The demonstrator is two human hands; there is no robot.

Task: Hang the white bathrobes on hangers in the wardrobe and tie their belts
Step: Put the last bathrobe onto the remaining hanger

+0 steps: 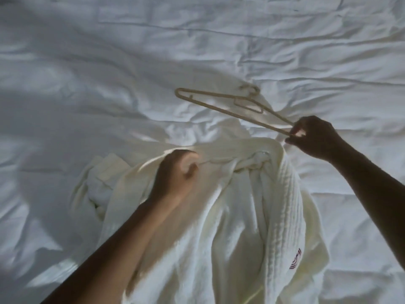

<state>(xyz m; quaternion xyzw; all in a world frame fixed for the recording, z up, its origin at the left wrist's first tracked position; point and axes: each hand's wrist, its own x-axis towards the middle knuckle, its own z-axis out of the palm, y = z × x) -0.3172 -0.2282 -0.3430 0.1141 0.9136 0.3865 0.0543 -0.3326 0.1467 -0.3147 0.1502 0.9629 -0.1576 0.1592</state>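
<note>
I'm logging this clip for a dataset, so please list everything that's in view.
robe: one, white, held up over the bed by its collar
logo: one, red, low on the robe's right-side front edge
hanger: one, beige, beyond the robe, held by one end
cloth pile: one, white, left of the robe; cannot tell whether it is part of the robe
bedsheet: one, white, wrinkled, beneath everything
left hand: one, centre, grips the robe's collar
right hand: one, in shadow, right of centre, pinches the hanger's end
</note>
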